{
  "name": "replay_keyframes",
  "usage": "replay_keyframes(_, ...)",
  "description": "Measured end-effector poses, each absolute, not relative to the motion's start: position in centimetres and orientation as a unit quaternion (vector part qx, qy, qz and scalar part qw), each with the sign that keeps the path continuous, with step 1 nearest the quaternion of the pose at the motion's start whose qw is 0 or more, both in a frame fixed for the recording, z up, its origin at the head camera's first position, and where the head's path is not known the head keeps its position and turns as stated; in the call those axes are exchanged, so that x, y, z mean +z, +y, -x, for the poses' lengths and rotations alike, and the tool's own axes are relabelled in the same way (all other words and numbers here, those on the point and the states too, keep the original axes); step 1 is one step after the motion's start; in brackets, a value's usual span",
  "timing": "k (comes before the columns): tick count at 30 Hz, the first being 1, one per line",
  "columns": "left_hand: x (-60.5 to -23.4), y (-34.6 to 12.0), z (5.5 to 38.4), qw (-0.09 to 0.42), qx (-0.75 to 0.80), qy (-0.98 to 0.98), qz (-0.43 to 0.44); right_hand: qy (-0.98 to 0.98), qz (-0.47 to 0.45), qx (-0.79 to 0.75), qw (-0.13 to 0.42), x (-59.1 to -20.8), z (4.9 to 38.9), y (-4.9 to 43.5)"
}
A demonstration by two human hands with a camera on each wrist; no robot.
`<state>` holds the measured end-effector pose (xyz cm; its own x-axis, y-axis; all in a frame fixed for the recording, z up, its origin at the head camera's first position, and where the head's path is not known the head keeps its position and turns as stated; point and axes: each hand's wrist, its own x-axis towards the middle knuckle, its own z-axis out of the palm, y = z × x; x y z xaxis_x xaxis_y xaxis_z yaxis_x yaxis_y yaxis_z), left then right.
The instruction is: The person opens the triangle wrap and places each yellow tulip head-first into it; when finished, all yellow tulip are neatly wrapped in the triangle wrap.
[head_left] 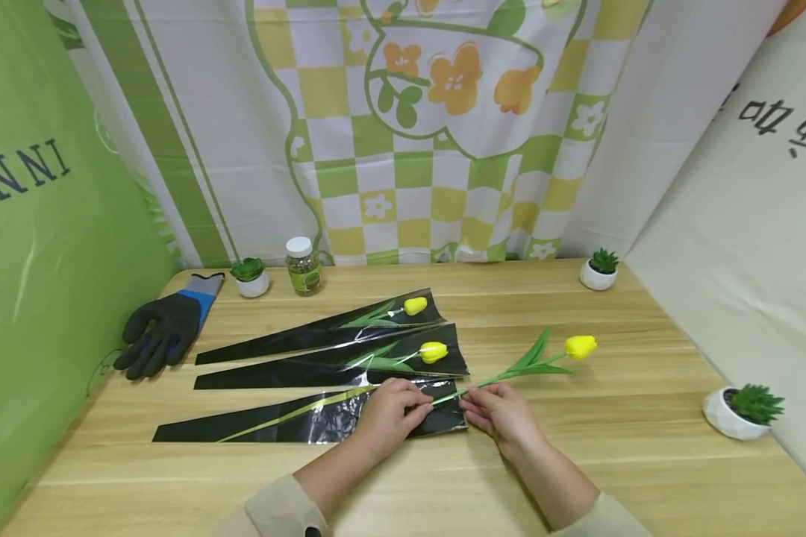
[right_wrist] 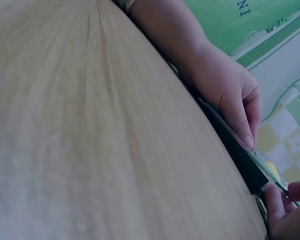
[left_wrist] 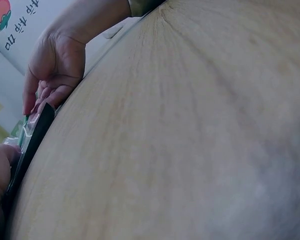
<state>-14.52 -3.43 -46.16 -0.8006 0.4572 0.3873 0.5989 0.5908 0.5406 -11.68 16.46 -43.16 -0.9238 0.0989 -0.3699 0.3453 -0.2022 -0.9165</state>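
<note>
A yellow artificial tulip (head_left: 580,347) with green leaves lies slantwise, its stem running into the wide mouth of the nearest black flower sleeve (head_left: 309,421). My left hand (head_left: 391,412) rests over that sleeve and pinches the stem near its lower end, thumb against finger. At the sleeve's mouth, my right hand (head_left: 504,418) pinches the stem below the leaves; whether it also grips the sleeve's edge is hidden. Both hands (right_wrist: 230,95) show in the right wrist view, close together along the black sleeve edge (right_wrist: 240,160). The left wrist view shows the right hand (left_wrist: 55,65) with fingers curled.
Behind lie two more black sleeves, each holding a yellow tulip (head_left: 433,352). A black-and-blue work glove (head_left: 168,328) is at left. Along the back stand a lidded jar (head_left: 304,268) and potted succulents (head_left: 599,270); another succulent (head_left: 739,412) sits at the right edge.
</note>
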Motion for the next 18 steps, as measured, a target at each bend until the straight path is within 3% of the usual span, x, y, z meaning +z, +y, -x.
replay_keyframes(10, -46.1, -3.4, 14.5, 0.091, -0.318, -0.895, 0.3, 0.629, -0.145, -0.749, 0.149, -43.0, 11.3, 17.8)
replay_keyframes(18, -46.2, -3.4, 14.6, 0.091, -0.319, -0.894, 0.301, 0.643, -0.143, -0.732, 0.173, -42.7, 11.0, 18.6)
